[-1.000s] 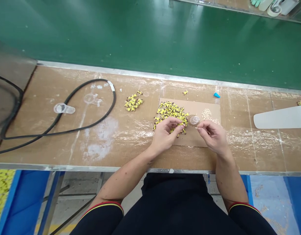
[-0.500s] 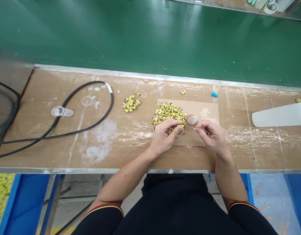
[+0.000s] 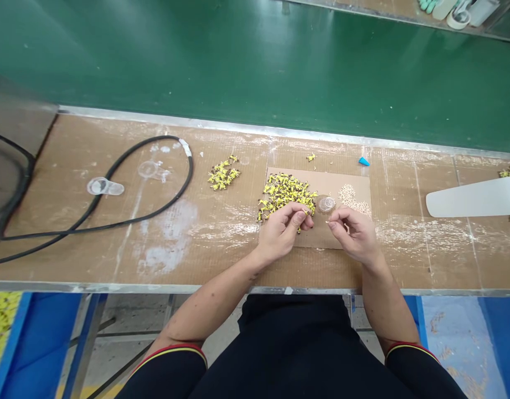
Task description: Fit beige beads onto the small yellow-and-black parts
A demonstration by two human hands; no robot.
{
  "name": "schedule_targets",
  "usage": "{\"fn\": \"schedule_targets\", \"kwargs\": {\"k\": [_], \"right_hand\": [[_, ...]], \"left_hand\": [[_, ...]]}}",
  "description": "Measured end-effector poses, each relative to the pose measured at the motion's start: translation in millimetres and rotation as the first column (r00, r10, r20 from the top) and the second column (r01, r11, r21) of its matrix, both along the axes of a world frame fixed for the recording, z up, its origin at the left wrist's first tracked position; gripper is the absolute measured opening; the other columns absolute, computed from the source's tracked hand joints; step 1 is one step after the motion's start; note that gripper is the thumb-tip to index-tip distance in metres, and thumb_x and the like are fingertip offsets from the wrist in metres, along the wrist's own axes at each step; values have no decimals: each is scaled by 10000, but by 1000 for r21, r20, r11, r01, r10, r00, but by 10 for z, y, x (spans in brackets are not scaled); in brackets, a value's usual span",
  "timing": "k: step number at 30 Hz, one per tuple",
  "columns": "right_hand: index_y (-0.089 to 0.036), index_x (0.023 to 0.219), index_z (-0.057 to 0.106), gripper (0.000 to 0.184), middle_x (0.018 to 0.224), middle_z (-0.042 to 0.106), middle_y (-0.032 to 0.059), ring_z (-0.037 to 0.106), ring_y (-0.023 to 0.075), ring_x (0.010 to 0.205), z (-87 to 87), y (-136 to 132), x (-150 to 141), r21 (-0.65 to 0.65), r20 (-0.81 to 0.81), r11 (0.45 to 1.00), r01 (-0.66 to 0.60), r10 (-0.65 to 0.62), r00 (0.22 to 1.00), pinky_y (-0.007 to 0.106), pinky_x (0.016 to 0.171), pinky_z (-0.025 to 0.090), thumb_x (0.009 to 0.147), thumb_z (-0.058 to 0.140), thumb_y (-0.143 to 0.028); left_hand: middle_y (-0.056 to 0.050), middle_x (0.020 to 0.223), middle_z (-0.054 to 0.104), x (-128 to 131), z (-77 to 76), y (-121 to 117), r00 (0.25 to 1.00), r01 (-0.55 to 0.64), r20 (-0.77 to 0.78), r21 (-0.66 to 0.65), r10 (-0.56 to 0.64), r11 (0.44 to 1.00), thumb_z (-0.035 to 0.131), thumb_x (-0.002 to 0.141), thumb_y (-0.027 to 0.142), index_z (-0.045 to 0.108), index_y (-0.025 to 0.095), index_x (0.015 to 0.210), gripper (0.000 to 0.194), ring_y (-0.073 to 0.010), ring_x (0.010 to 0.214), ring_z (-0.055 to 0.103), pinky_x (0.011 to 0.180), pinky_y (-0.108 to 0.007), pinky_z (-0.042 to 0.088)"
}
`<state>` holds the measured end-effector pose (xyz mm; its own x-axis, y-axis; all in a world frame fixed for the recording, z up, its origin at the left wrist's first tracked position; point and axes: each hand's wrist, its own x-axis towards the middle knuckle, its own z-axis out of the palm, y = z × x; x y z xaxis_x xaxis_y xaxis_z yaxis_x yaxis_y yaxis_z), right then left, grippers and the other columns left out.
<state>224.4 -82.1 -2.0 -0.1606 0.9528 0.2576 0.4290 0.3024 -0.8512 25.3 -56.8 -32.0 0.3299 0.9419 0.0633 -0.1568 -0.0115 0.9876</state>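
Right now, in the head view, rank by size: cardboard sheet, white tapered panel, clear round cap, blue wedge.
The cardboard sheet looks largest, then the white tapered panel, though it runs off the frame, so that ranking is unsure. Next comes the clear round cap, then the blue wedge.

Left hand and right hand pinched

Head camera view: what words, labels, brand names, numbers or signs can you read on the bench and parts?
None can be read. The white tag on the black cable shows no legible marks, and the small yellow parts are too small to tell whether they carry any.
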Motion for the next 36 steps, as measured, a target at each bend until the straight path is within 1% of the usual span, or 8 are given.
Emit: {"fn": "schedule_targets", "kwargs": {"k": [4,6,9,11,14,21,31,36], "right_hand": [[-240,869,613,88,684,572,-26,522,135,593,-21,-5,-71,94,-35,996,-2,6,999,270,553,437,948,597,-205],[-242,876,610,97,740,621,-10,579,147,650,-20,-5,-100,126,-36,992,-16,20,999,286,606,482,951,595,-183],[-242,898,617,89,894,700,32,659,174,779,-9,-7,-131,138,-39,990,-27,33,999,322,693,534,949,602,-172],[-241,898,621,91,969,716,51,685,188,859,-7,-11,-146,133,-52,991,-23,30,998,341,743,553,945,608,-163],[-238,892,625,97,989,723,58,701,198,918,-18,-17,-166,126,-75,992,-11,20,997,357,786,569,941,614,-155],[-232,872,630,108,956,736,55,719,194,892,-36,-8,-190,130,-112,992,0,15,994,362,790,598,929,619,-141],[-231,882,644,114,954,723,52,710,190,886,-58,-6,-188,108,-142,994,-14,29,989,356,781,593,932,624,-131],[-234,898,647,100,959,722,54,708,195,895,-80,-11,-177,87,-130,996,-17,28,991,358,764,592,939,619,-147]], "left_hand": [[-47,827,671,33,26,-3,997,42,66,-10,-41,999,634,975,562,676,171,919,396,-117,662,612,599,-245,513],[-21,768,626,46,23,-14,995,54,80,-29,-52,998,653,962,564,674,174,893,396,-111,633,582,581,-243,496],[34,634,551,65,7,-31,993,77,103,-116,-65,990,664,946,588,644,183,905,408,-99,549,515,548,-239,461],[40,612,546,76,3,-39,992,80,110,-148,-64,986,667,929,621,631,183,912,440,-100,534,507,537,-240,451],[29,636,569,89,24,-46,991,89,118,-164,-70,982,691,913,615,627,178,908,442,-103,551,529,548,-239,459],[26,691,581,96,117,-58,974,151,204,-244,-102,958,763,872,573,631,158,896,436,-89,613,536,610,-223,471],[24,691,586,80,131,-56,976,159,183,-246,-116,956,782,846,577,655,158,879,439,-94,618,534,614,-230,470],[24,697,589,72,115,-56,980,149,162,-231,-113,961,770,869,545,657,156,881,405,-91,622,539,616,-224,475]]}}
